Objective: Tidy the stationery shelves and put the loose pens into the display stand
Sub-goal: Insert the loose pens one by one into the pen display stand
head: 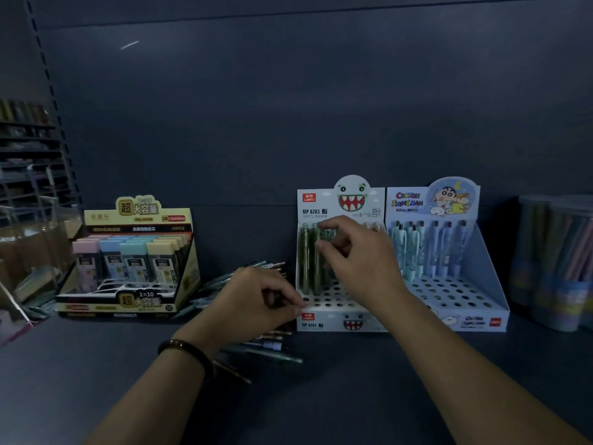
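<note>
**A:** What could have gone wrong there?

**B:** In the head view, the right hand [356, 258] was at the back rows of the stand [333, 323]. Its thumb and fingertips looked to be pinching a green pen [316, 252]. The light was dim. The tip could have missed its hole, and the pen could have tipped into the ones next to it.

**A:** And the other hand?

**B:** The left hand [260, 300] was at the stand's front left corner, fingers curled tight. I couldn't tell if it held anything. One push could have slid the stand into the blue stand [494, 303] touching its right side.

**A:** How did the pens look?

**B:** The loose pens [272, 346] lay in a messy heap just left of the stand, partly under the left hand. They were thin, round and smooth, so I think they'd roll. Most of the stand's front holes were empty.
</note>
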